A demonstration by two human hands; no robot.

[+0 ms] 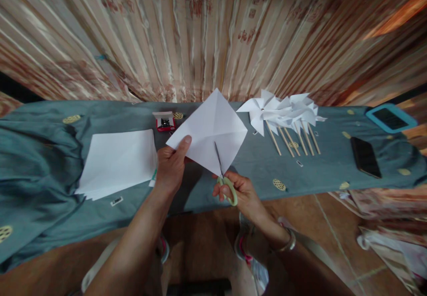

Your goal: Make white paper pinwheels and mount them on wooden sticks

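A square sheet of white paper (pixel 208 124), creased along its diagonals, is held up over the table with one corner toward me. My left hand (pixel 172 160) pinches its left edge, thumb on top and the other fingers hidden beneath. In my right hand (pixel 238 191) is a pair of scissors (pixel 229 190) with pale green handles. The fingers are through the loops, and a blade lies along the crease from the near corner toward the middle of the sheet. How far the paper is cut there I cannot tell.
A stack of white paper (pixel 118 160) lies on the left of the cloth-covered table (pixel 247 178). Behind the sheet stands a small open red box (pixel 165 122) of dark pins. Several paper pinwheels (pixel 283 111) on sticks, a black phone (pixel 365 157) and a blue-framed tablet (pixel 391 118) are to the right.
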